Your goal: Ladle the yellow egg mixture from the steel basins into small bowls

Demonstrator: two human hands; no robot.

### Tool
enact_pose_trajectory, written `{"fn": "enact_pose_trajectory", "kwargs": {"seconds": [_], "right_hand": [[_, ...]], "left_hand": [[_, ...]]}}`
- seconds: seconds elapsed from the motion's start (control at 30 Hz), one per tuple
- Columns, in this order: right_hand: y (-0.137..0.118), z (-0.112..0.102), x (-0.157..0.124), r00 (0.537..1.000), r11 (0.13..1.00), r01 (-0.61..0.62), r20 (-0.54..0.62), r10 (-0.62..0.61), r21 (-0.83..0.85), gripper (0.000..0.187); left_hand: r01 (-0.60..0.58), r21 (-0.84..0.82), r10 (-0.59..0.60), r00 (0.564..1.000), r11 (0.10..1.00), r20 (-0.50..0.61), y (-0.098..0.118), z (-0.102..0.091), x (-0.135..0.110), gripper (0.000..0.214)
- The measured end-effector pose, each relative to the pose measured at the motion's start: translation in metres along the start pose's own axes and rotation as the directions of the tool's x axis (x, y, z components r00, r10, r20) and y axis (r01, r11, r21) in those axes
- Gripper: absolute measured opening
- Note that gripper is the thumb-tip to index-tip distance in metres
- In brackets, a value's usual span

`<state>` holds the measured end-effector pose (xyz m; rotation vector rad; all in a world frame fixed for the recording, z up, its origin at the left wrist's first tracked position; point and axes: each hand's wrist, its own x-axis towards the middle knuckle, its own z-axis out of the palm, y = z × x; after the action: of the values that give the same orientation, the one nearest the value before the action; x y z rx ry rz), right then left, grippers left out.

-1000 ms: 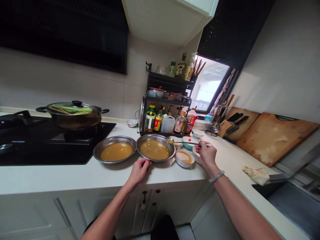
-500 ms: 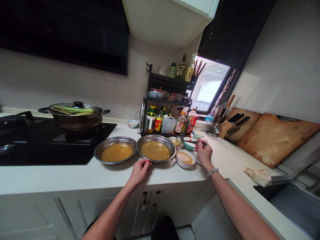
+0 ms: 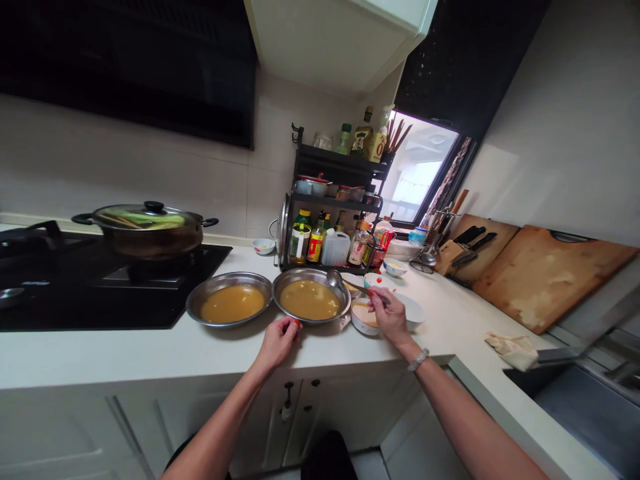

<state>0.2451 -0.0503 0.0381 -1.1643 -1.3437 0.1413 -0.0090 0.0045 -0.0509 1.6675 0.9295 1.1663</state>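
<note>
Two round metal pans of yellow-brown liquid sit side by side on the white counter: a left pan and a right pan. My left hand pinches the near rim of the right pan, fingers closed. My right hand grips the handle of a spoon, whose bowl hangs over the right pan's far edge. Under that hand stands a small white bowl of orange-brown sauce.
A lidded pot sits on the black stove at the left. A black rack of bottles stands behind the pans, small bowls around it. Wooden boards and knives lean against the right wall. A cloth lies by the sink.
My right hand has carried the spoon leftward from the small bowls at the back to the right pan's edge. My left hand has stayed on the pan's rim.
</note>
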Motion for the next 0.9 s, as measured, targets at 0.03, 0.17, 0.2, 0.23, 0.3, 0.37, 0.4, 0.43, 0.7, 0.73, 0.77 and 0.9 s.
{"fn": "enact_pose_trajectory", "kwargs": {"seconds": [0.03,0.17,0.2,0.23,0.3,0.37,0.4,0.43,0.7,0.73,0.77,0.9], "right_hand": [[-0.001,0.005,-0.002,0.999,0.999,-0.047,0.009,0.047,0.024,0.017],[0.003,0.021,-0.006,0.989,0.988,-0.143,0.037,0.141,0.054,0.017],[0.006,0.025,-0.006,0.988,0.988,-0.147,0.043,0.145,0.054,0.018],[0.008,0.028,-0.007,0.987,0.987,-0.153,0.050,0.150,0.058,0.019],[0.013,0.034,-0.007,0.982,0.979,-0.188,0.043,0.185,0.079,0.023],[0.017,0.037,-0.006,0.964,0.957,-0.264,-0.011,0.267,0.120,0.025],[0.018,0.037,-0.005,0.947,0.941,-0.305,-0.052,0.315,0.149,0.026],[0.019,0.037,-0.004,0.929,0.924,-0.338,-0.093,0.358,0.177,0.026],[0.008,0.023,0.004,0.870,0.873,-0.375,-0.208,0.448,0.312,0.022],[0.007,0.022,0.004,0.869,0.874,-0.373,-0.214,0.446,0.310,0.022],[0.005,0.021,0.005,0.867,0.874,-0.373,-0.218,0.448,0.310,0.021],[0.002,0.016,0.007,0.849,0.860,-0.390,-0.232,0.474,0.330,0.018]], "left_hand": [[-0.002,0.001,0.002,1.000,1.000,-0.004,0.000,0.000,0.000,0.033],[-0.006,-0.007,0.006,1.000,1.000,-0.008,0.000,0.000,0.000,0.033],[-0.005,-0.009,0.005,1.000,1.000,-0.007,0.000,0.000,0.000,0.032],[-0.004,-0.011,0.004,1.000,1.000,-0.007,0.001,0.000,0.000,0.032],[0.001,-0.012,-0.001,1.000,1.000,-0.006,0.002,0.000,-0.001,0.032],[0.004,-0.015,-0.004,1.000,1.000,-0.006,0.003,0.000,-0.001,0.031],[0.004,-0.019,-0.004,1.000,1.000,-0.007,0.003,0.000,-0.001,0.031],[0.004,-0.023,-0.004,1.000,1.000,-0.008,0.003,0.000,-0.001,0.031],[0.018,-0.034,-0.018,1.000,0.999,-0.006,0.002,0.001,0.000,0.032],[0.017,-0.029,-0.017,1.000,0.999,-0.005,0.002,0.001,0.000,0.031],[0.014,-0.024,-0.014,1.000,1.000,-0.004,0.002,0.001,0.000,0.031],[0.009,-0.011,-0.009,1.000,1.000,-0.002,0.003,0.000,-0.001,0.031]]}}
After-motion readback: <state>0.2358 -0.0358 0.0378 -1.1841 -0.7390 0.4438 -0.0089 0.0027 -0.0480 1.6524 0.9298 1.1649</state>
